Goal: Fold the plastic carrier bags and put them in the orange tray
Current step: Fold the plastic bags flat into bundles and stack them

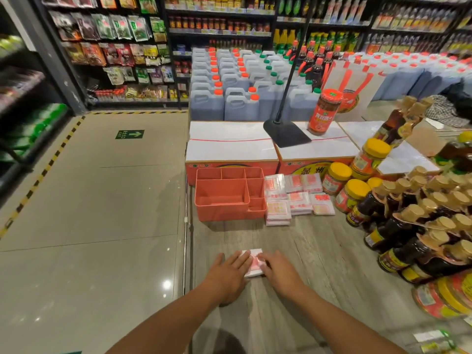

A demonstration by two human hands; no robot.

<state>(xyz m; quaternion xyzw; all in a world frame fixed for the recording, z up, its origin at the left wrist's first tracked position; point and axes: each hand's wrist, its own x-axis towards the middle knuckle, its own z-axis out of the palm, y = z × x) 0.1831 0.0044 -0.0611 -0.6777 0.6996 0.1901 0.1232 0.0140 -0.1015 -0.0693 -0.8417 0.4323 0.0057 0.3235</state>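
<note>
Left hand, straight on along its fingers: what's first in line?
The left hand rests on the folded bag; going on, it would likely meet the right hand, whose fingertips nearly touch it. Depth unclear.

The tray (222, 200) sits before the boxes (229, 144), folded bags (298, 198) stacked just right of it; nearer, the left hand (227, 274) and right hand (278, 270) rest on one bag (253, 252)

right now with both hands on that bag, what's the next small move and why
Probably grip the folded bag and lift it toward the orange tray: it lies as a small square under the left hand and right hand, and the tray looks empty.
</note>
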